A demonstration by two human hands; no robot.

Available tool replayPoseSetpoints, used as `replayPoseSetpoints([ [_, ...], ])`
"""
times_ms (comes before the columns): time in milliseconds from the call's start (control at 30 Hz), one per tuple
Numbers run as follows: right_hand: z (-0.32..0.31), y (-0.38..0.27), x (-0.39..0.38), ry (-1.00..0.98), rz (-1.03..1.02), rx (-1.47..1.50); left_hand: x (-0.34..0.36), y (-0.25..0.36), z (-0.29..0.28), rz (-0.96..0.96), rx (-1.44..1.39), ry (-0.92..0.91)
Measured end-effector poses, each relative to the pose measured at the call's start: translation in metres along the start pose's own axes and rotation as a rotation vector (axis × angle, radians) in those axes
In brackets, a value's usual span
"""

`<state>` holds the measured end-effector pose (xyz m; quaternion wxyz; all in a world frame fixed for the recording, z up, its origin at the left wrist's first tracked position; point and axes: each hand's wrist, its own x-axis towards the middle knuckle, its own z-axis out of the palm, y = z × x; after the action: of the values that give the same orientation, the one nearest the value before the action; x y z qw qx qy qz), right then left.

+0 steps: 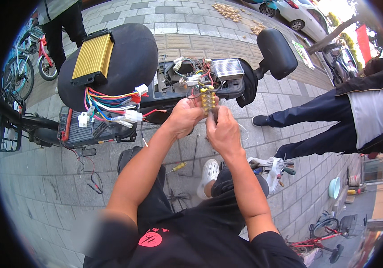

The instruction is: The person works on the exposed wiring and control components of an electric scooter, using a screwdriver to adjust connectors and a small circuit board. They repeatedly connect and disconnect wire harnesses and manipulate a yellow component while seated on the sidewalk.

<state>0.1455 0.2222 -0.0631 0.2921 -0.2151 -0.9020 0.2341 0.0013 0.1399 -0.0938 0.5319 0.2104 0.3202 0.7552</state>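
Observation:
A yellow terminal block [208, 99] with metal screws is held between my two hands, in front of the opened body of an electric scooter [160, 91]. My left hand [187, 117] is closed on its left side. At its lower end, the fingers of my right hand [224, 131] are pinched together; a small part in them, if any, is too small to name. Thin wires [202, 73] run from the block up into the open compartment. There a silver finned box [228, 69] lies at the right. On the black seat [133, 49] rests a gold finned controller [94, 58], its coloured wires [106, 103] ending in white connectors [133, 116].
A yellow-handled screwdriver [179, 167] and a thin rod [195, 154] lie on the paving below my hands. Tools fill a bag [274, 172] by my right knee. One person [334, 114] stands at the right, another [64, 27] at the upper left. A test lead [94, 176] trails at left.

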Motion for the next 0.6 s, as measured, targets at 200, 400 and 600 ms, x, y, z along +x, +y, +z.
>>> replayPoseSetpoints([
  [200, 0.008, -0.004, -0.003, 0.048, 0.149, 0.308, -0.003, -0.002, 0.001, 0.013, -0.011, -0.009],
  [400, 0.005, -0.001, -0.003, 0.008, 0.158, -0.038, -0.005, 0.002, 0.008, -0.006, -0.027, 0.025],
  [600, 0.007, -0.006, -0.005, -0.018, 0.243, 0.172, -0.004, 0.000, -0.002, 0.003, -0.073, 0.012],
])
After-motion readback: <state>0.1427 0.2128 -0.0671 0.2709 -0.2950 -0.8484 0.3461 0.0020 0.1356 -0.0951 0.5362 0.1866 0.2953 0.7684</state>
